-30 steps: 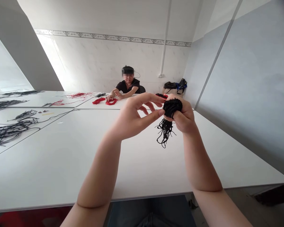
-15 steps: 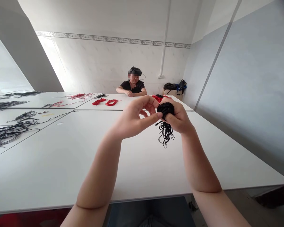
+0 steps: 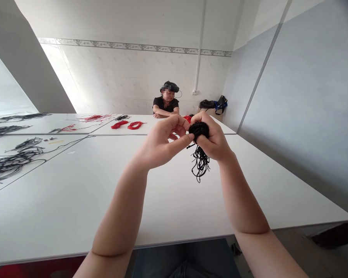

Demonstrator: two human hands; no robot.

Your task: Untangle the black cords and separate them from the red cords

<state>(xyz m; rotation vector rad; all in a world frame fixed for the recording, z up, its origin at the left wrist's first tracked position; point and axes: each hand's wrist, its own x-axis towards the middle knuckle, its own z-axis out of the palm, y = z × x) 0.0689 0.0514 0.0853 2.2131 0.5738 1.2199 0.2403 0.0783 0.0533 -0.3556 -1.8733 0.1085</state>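
**Black cord bundle (image 3: 199, 130) held up, loose ends dangling**

Head view: I have the bundle raised above the counter (image 3: 174, 200), its loose ends hanging below. My right hand (image 3: 216, 141) is wrapped tightly round it, thumb laid over the near side. My left hand (image 3: 162, 144) is half curled, with a gap between thumb and fingers; the thumb tip touches the bundle's left edge, but I can't tell whether a strand is pinched there.

Compared with a second ago, the bundle and right hand sit further left, closer to my left palm. The co-worker (image 3: 166, 105) across from me was reaching to the red coil (image 3: 135, 125) then; now those arms rest folded at the counter's far edge.

Around me, a red bundle (image 3: 120, 124) lies just left of that coil, with small black cords (image 3: 122, 117) behind. Loose red cords (image 3: 97, 117) spread further left, and a tangle of black cords (image 3: 13, 164) lies at the near left. A red pile (image 3: 187, 118) is mostly blocked from my sight by my hands, and my right fingers hide the bundle's back.
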